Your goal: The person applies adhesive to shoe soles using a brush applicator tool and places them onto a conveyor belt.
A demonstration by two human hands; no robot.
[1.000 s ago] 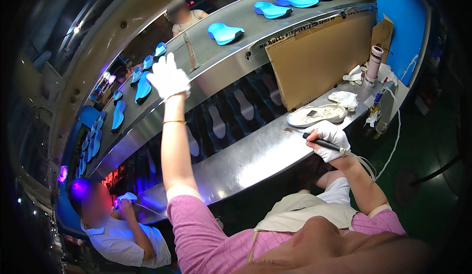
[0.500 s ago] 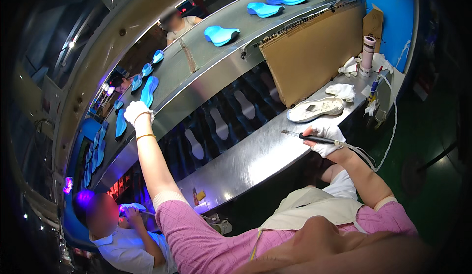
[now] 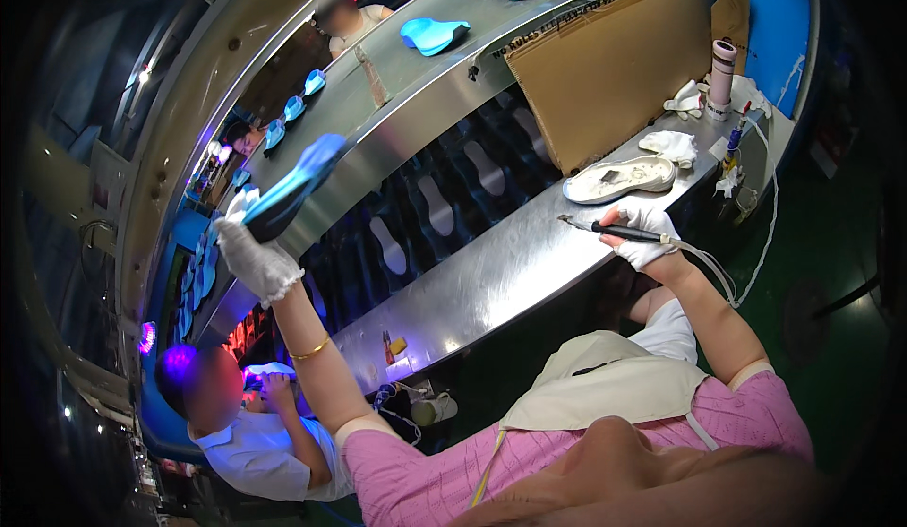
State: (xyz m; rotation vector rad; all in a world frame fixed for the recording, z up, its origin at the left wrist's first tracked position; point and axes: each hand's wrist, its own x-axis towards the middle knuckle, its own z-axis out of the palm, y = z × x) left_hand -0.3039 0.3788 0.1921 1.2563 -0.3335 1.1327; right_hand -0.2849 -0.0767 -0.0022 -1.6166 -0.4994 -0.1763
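Note:
My left hand (image 3: 255,258), in a white glove, reaches out at the left and is closed round one end of a blue shoe sole (image 3: 307,179). The sole is lifted and tilted over the conveyor's near edge, its far end slightly blurred. Lower right, my right hand (image 3: 644,229) wears a white glove with bare fingertips. It grips a black-handled tool (image 3: 619,232) with a flat metal tip and a cord at the back, held over the metal bench. Just beyond that tip, a white shoe piece (image 3: 619,181) lies on the bench, with a crumpled white cloth (image 3: 669,145) beside it.
More blue soles (image 3: 435,35) lie along the conveyor belt (image 3: 453,2). A cardboard sheet (image 3: 619,78) stands between belt and metal bench (image 3: 487,276). A pink bottle (image 3: 721,78) stands at the bench's right end. A co-worker (image 3: 260,442) sits at lower left; others are across the belt.
My left hand has picked up a blue sole from the belt and drawn it back toward me. My right hand still holds the tool, a little higher and farther right in view.

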